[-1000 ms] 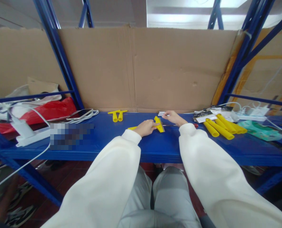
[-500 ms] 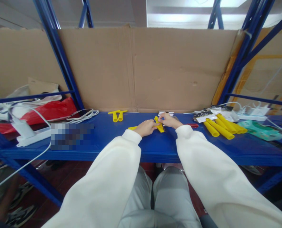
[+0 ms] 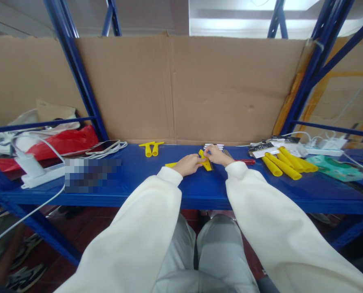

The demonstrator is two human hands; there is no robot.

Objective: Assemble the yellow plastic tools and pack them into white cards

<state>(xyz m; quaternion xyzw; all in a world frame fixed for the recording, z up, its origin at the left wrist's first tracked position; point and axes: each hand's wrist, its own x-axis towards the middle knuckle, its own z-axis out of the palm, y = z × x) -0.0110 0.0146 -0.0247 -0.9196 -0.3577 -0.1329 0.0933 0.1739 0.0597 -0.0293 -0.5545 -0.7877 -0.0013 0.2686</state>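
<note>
My left hand [image 3: 188, 164] is closed around a yellow T-shaped scraper [image 3: 207, 165], its handle end [image 3: 170, 165] poking out on the left of the fingers. A thin dark edge runs along the right side of the scraper's head. At the top of that head, my right hand [image 3: 215, 155] has its fingers pinched together; whatever is between them is too small or hidden to make out. Just right of my right hand lies a red-handled tool [image 3: 246, 162], partly covered by the hand and sleeve. Behind it are small white-and-dark flat pieces [image 3: 213, 146].
Two yellow T-shaped pieces [image 3: 151, 149] stand at the back. Several yellow handles [image 3: 283, 165] lie at right by black-and-white packets [image 3: 262, 149] and a green pack [image 3: 334, 167]. On the left are a phone [image 3: 103, 147], a power strip [image 3: 43, 176] and a red bag [image 3: 67, 140].
Both hands stay at the scraper in nearly the same place. Only a slight shift of the right fingers at the scraper's head shows.
</note>
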